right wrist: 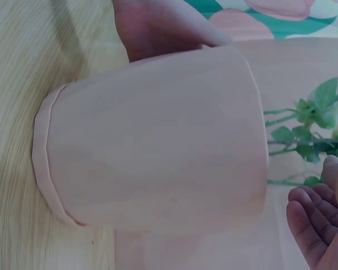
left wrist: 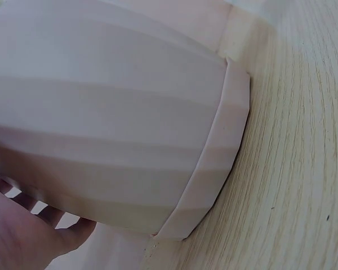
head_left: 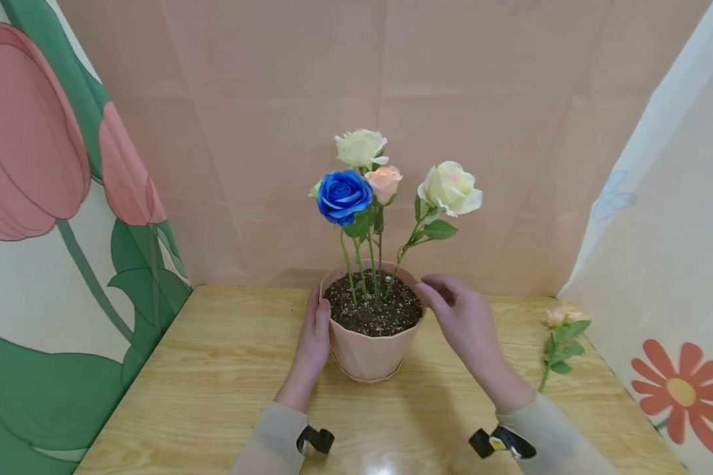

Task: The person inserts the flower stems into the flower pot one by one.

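Note:
A pale pink faceted flowerpot [head_left: 368, 356] stands upright on its saucer [left wrist: 214, 169], full of dark soil [head_left: 377, 323]. Planted in it are a blue rose [head_left: 344, 196], a small peach rose [head_left: 383, 183], a cream rose [head_left: 361, 148] at the back and another cream rose [head_left: 451, 189] leaning right. Part of a further bloom shows behind the blue one. My left hand [head_left: 313, 333] rests along the pot's left side, thumb near the rim. Beside the right rim is my right hand [head_left: 466, 316], fingers loosely bent and apart from the pot in the right wrist view [right wrist: 321, 219].
On the wooden table [head_left: 232, 369], a loose peach rose [head_left: 563, 330] with leaves lies at the right edge. A plain pink cloth [head_left: 261, 132] hangs behind the table. Flower-printed panels flank it, with tulips [head_left: 30, 145] on the left.

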The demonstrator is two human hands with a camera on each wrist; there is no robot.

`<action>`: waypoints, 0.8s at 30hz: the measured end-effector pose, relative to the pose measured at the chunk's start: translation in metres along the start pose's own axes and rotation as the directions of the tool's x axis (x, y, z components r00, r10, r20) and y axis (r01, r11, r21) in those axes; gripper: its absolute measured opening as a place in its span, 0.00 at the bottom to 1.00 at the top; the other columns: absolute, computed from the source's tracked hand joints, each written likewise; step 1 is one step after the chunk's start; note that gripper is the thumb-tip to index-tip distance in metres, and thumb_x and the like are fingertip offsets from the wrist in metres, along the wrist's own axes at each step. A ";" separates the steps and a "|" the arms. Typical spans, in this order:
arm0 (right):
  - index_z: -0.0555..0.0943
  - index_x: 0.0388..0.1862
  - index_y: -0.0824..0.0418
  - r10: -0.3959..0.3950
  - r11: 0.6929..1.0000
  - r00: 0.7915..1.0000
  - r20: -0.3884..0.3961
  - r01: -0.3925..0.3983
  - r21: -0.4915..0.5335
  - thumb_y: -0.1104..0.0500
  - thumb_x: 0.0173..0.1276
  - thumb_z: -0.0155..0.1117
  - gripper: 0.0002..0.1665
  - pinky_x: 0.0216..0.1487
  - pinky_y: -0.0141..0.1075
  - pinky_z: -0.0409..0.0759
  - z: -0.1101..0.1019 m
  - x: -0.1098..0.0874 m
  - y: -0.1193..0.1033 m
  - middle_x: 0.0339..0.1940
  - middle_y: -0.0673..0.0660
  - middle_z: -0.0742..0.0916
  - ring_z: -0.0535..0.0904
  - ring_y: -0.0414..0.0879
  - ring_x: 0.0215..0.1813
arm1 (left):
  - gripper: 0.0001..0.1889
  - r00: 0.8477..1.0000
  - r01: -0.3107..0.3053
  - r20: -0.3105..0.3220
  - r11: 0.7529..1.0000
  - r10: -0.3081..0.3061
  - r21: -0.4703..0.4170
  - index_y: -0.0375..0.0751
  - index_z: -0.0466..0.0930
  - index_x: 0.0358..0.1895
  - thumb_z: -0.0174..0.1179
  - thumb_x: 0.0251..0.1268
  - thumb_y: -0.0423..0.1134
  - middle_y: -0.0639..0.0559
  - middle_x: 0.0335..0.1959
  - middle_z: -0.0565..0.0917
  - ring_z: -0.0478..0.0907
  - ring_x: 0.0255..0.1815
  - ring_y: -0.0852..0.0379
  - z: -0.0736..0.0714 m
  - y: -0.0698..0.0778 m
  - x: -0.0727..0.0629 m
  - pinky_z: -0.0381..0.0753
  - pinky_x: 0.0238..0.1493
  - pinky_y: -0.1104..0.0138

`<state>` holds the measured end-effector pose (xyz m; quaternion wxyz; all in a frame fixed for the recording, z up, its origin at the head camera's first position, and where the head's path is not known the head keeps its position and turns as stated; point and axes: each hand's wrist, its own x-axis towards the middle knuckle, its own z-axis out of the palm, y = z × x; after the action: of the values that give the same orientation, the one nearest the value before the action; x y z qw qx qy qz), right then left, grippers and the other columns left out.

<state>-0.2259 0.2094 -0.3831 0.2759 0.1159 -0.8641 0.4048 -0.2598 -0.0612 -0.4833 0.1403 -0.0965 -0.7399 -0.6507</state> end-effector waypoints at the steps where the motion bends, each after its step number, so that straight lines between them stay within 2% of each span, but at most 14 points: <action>1: 0.92 0.55 0.60 0.002 1.000 1.000 -0.007 -0.002 -0.009 0.54 0.81 0.73 0.13 0.34 0.30 0.83 -0.003 -0.001 0.002 0.37 0.53 0.93 0.87 0.45 0.36 | 0.33 1.000 -0.003 0.004 1.000 0.003 -0.003 0.46 0.51 0.92 0.36 0.95 0.55 0.39 0.90 0.56 0.52 0.89 0.36 0.000 0.000 0.000 0.51 0.86 0.38; 7: 0.91 0.58 0.60 0.039 0.998 0.999 -0.017 -0.039 -0.049 0.52 0.83 0.71 0.15 0.35 0.27 0.83 -0.020 -0.008 0.013 0.40 0.53 0.94 0.90 0.48 0.37 | 0.32 1.000 -0.002 0.023 1.000 0.002 -0.009 0.47 0.49 0.92 0.34 0.96 0.53 0.39 0.90 0.55 0.52 0.89 0.35 0.000 0.000 0.001 0.51 0.86 0.37; 15: 0.89 0.62 0.61 0.120 0.991 0.993 0.005 -0.119 -0.063 0.47 0.85 0.67 0.21 0.36 0.24 0.83 -0.045 -0.014 0.026 0.43 0.56 0.94 0.89 0.41 0.39 | 0.32 0.999 -0.016 0.029 1.000 0.017 -0.025 0.46 0.49 0.92 0.35 0.96 0.52 0.39 0.90 0.56 0.53 0.88 0.36 0.001 0.002 0.002 0.53 0.86 0.38; 20: 0.87 0.67 0.61 0.135 0.983 0.990 0.033 -0.130 -0.126 0.44 0.87 0.64 0.25 0.35 0.27 0.83 -0.059 -0.018 0.037 0.46 0.57 0.93 0.91 0.48 0.42 | 0.32 0.999 -0.015 0.038 0.999 0.016 -0.029 0.45 0.48 0.92 0.35 0.96 0.52 0.39 0.90 0.55 0.52 0.89 0.37 0.001 0.001 0.002 0.53 0.86 0.39; 24: 0.87 0.68 0.61 0.125 0.980 0.992 0.022 -0.120 -0.158 0.43 0.87 0.64 0.26 0.31 0.28 0.82 -0.068 -0.020 0.049 0.46 0.58 0.94 0.92 0.52 0.41 | 0.32 0.999 -0.016 0.031 1.000 0.017 -0.021 0.45 0.49 0.92 0.34 0.96 0.51 0.39 0.90 0.55 0.52 0.89 0.36 0.001 -0.001 0.003 0.52 0.86 0.38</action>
<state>-0.2040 0.2922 -0.3905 0.2450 0.0471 -0.9029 0.3500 -0.2625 -0.0604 -0.4831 0.1333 -0.1142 -0.7343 -0.6558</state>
